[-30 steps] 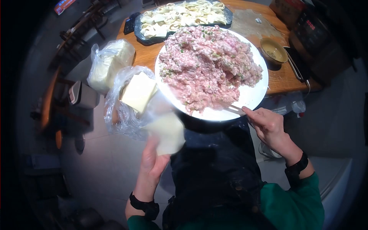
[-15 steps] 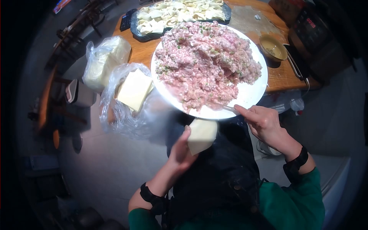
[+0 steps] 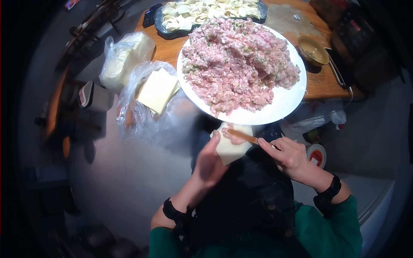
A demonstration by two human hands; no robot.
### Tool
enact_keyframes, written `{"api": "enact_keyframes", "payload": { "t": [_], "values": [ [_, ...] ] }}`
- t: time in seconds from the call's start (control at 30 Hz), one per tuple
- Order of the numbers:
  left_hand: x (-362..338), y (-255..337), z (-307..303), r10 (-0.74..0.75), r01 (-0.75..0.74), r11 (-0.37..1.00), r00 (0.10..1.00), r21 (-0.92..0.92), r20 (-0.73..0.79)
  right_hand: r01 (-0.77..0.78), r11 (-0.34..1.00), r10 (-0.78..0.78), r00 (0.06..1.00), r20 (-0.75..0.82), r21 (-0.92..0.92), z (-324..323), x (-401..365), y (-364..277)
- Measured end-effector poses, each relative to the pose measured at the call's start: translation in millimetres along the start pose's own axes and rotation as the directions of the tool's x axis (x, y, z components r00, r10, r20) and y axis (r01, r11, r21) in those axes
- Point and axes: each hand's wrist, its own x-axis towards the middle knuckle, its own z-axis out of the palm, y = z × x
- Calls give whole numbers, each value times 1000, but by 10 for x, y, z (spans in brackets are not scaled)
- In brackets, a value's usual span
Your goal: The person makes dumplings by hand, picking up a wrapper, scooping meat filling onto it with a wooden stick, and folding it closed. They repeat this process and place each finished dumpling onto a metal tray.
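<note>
A pale square wrapper [image 3: 230,154] rests on my left hand [image 3: 210,161], its thumb on the left edge. My right hand [image 3: 291,158] is closed round the handle of a flat brown spreader [image 3: 243,136], whose blade lies on the wrapper. A smear of pink minced filling [image 3: 232,136] sits under and around the blade. Just beyond is a big white plate [image 3: 288,103] heaped with minced meat [image 3: 241,64] flecked with green. Left of the plate, a stack of wrappers [image 3: 157,91] lies in an open plastic bag [image 3: 129,107].
Folded dumplings [image 3: 211,12] fill a black tray [image 3: 161,28] at the back of the wooden table [image 3: 163,49]. A wrapped bundle [image 3: 127,58] sits at the left edge. At the right are a brown bowl [image 3: 312,50] and a dark appliance with red digits [image 3: 355,26].
My right hand has brought the spreader from the plate down onto the wrapper, and filling now lies there. The view has shifted slightly, so the table appears farther right and higher.
</note>
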Motion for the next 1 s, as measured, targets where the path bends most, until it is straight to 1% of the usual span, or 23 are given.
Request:
{"api": "enact_keyframes", "payload": {
  "t": [0.07, 0.1, 0.13, 0.17, 0.2, 0.23, 0.27, 0.3, 0.4, 0.43, 0.47, 0.5, 0.53, 0.57, 0.63, 0.67, 0.7, 0.77, 0.8, 0.87, 0.9, 0.97, 1.0],
  "values": [
    [-77, 41, -65, -9, 10, 1000, 999, 19, -52, 8, 1000, -8, 1000, 25, 21, -61, -65, 50],
    [-106, 69, -78, -19, 22, 999, 995, 33, -97, -66, 974, 67, 998, 4, 216, -108, -88, 97],
    [-142, 92, -65, -11, 15, 999, 995, 33, -103, -133, 905, 144, 990, 3, 404, -144, -85, 112],
    [-189, 131, -5, 59, -56, 998, 994, 27, -95, -128, 903, 139, 990, 4, 409, -191, -34, 76],
    [-216, 167, 44, 128, -126, 992, 988, 23, -85, -192, 800, 184, 980, 73, 568, -250, 49, 24],
    [-211, 191, 78, 133, -131, 991, 988, 25, -84, -255, 667, 214, 966, 148, 700, -276, 126, -6],
    [-188, 214, 117, 187, -187, 982, 982, 31, 9, -259, 635, 175, 966, 191, 728, -258, 196, -1],
    [-154, 239, 152, 239, -243, 969, 965, 32, 104, -251, 640, 171, 968, 184, 726, -271, 294, -10],
    [-57, 326, 222, 312, -320, 947, 936, 25, 165, -362, 551, 211, 932, 294, 752, -315, 544, -58],
    [-11, 375, 201, 319, -328, 944, 932, 28, 170, -352, 556, 205, 936, 287, 753, -289, 586, -31],
    [44, 441, 177, 341, -366, 931, 863, -4, 373, -91, 748, 76, 996, 51, 657, -236, 625, 11],
    [89, 499, 175, 347, -392, 919, 754, -42, 557, 164, 866, -101, 983, -156, 473, -211, 658, 29],
    [135, 507, 206, 415, -475, 877, 677, -71, 608, 218, 929, -149, 960, -236, 299, -243, 680, 17],
    [137, 504, 248, 416, -477, 876, 674, -71, 610, 221, 929, -152, 959, -239, 296, -275, 698, 6],
    [117, 495, 312, 487, -414, 873, 708, -258, 511, 272, 961, -247, 917, -314, 39, -320, 719, -7],
    [64, 502, 371, 469, -481, 872, 770, -89, 432, 274, 961, -249, 916, -314, 38, -323, 719, -8],
    [55, 494, 372, 471, -483, 871, 769, -90, 433, 263, 965, -251, 912, -323, -7, -325, 718, -8],
    [47, 472, 376, 467, -546, 828, 799, 130, 378, 250, 967, -253, 909, -333, -51, -322, 712, 5],
    [40, 450, 380, 466, -544, 829, 800, 130, 378, 257, 965, -259, 911, -322, -51, -310, 705, 24],
    [29, 405, 387, 511, -518, 852, 790, -77, 338, 262, 964, -264, 913, -311, -51, -273, 692, 42],
    [46, 386, 364, 510, -517, 852, 790, -77, 339, 250, 967, -253, 915, -315, -50, -248, 692, 38],
    [110, 363, 288, 577, -639, 769, 677, -24, 457, 239, 970, -243, 915, -323, -53, -209, 684, 36],
    [112, 359, 284, 574, -639, 769, 673, -24, 466, 219, 975, -218, 934, -281, -29, -194, 666, 32]
  ]
}}
